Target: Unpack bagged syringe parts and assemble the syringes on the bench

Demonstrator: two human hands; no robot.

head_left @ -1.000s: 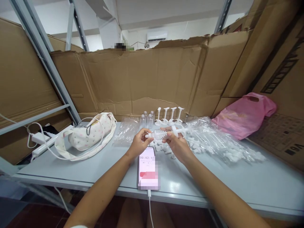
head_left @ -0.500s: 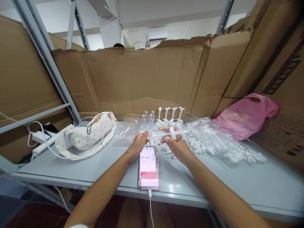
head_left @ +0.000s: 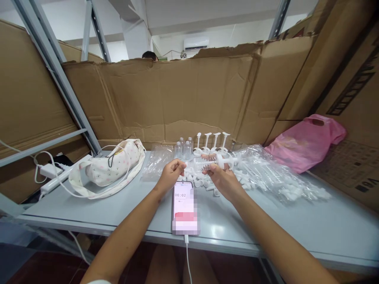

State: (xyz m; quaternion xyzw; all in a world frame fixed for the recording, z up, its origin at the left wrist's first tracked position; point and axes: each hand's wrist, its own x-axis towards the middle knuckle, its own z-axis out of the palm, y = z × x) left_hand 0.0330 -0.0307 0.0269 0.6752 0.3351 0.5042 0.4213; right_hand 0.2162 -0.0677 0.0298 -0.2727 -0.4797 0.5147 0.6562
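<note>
I see syringe [head_left: 211, 161] held just above table [head_left: 266, 225], long axis left-right, plunger end pointing right. Right hand [head_left: 222, 179] grips barrel from beneath. Left hand [head_left: 171, 172] nearer tip end, fingers curled shut, perhaps pinching small cap; too blurred to confirm. Phone [head_left: 183, 205] lies flat between wrists.

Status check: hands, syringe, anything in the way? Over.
Right hand holds syringe above table. Left hand pinched shut by its tip. Loose white parts and phone lie below.
</note>
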